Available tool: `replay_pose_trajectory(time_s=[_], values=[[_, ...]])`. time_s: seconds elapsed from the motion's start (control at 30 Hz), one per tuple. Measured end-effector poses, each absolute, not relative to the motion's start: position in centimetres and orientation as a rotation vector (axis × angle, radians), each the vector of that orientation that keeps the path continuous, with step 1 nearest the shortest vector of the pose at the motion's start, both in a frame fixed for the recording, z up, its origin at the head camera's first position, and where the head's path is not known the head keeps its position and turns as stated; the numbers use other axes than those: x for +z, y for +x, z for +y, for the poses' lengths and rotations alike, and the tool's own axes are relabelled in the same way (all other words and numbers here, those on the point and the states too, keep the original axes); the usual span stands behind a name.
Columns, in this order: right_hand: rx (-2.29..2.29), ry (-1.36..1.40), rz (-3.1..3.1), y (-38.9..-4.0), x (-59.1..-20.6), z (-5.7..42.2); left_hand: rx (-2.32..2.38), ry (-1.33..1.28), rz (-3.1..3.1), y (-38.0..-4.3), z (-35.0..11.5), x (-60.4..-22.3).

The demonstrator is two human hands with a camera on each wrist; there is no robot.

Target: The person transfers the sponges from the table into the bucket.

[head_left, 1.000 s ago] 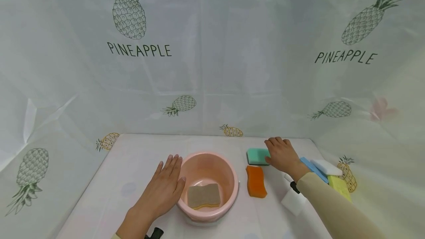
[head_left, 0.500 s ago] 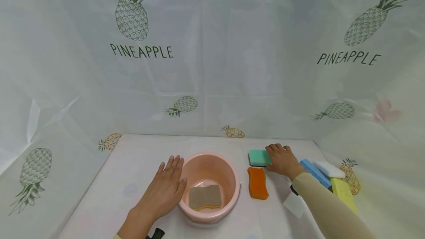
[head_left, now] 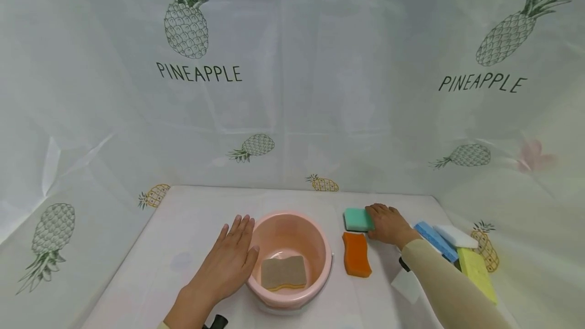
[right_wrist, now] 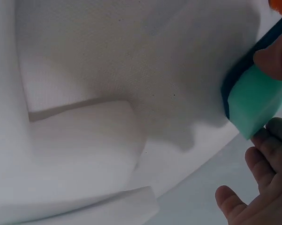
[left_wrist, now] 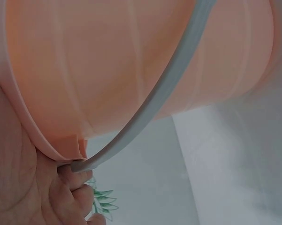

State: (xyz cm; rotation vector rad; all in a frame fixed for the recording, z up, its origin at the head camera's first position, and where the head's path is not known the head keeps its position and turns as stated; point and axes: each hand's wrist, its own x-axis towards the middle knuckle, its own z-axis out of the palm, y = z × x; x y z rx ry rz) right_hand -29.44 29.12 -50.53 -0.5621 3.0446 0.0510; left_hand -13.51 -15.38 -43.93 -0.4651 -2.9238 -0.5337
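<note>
My left hand (head_left: 226, 263) rests with straight fingers against the left rim of a pink bucket (head_left: 288, 232). In the left wrist view the palm touches that rim, near the end of the grey handle (left_wrist: 164, 89). Inside the bucket lies a grey-brown sponge (head_left: 284, 271) with a yellowish lower layer. At the back right, my right hand (head_left: 388, 223) pinches the right end of a green sponge (head_left: 358, 220) with a dark base layer. The right wrist view has the thumb on one side of this green sponge (right_wrist: 255, 101) and fingertips on the other.
An orange sponge (head_left: 356, 254) lies between the bucket and my right arm. Farther right are a blue sponge (head_left: 436, 241), a white block (head_left: 457, 236) and a yellow sponge (head_left: 476, 274). Another white piece (head_left: 407, 284) is partly hidden by the right sleeve.
My right hand has come down from above the green sponge onto its right end, and its fingers have closed about it. The left hand stays at the bucket; the head view shifts slightly.
</note>
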Motion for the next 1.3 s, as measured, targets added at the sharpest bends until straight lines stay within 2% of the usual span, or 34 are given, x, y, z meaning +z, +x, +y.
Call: replay_pose_trajectory(time_s=[0.27, 0.8, 1.3], values=[[0.106, -0.601, 3.197, -29.3, -50.6, 29.8, -0.530, -0.475, -2.931, -13.4, -15.3, -43.9], [0.149, -0.724, 3.343, -28.1, -48.3, 29.7, -0.504, -0.504, -2.904, -13.4, -15.7, -43.7], [0.032, -1.020, 3.470, -26.5, -43.2, 24.4, -0.410, -0.463, -2.901, -13.5, -15.5, -43.4]])
